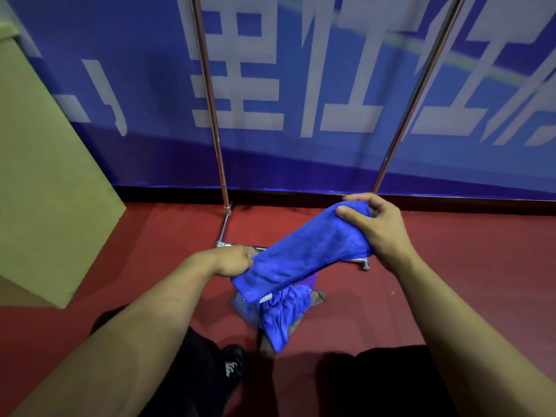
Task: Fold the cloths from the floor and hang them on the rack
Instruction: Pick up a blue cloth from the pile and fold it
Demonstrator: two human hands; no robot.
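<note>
Blue cloth [304, 251], folded into a long band, held in the air between both hands above a red floor [451, 266]; left hand [233, 260] grips its lower end, right hand [373, 227] pinches its upper end between thumb and curled fingers; beneath it, a heap of cloths [279, 314] lies on the floor, blue uppermost with purple and brown showing, number not countable; rack [207, 85] stands behind, two metal uprights rising from a base bar partly hidden by the held cloth; blue banner [301, 70] with large white characters covers the wall; one cardboard box [45, 176] at left; one black shoe [233, 364] below.
</note>
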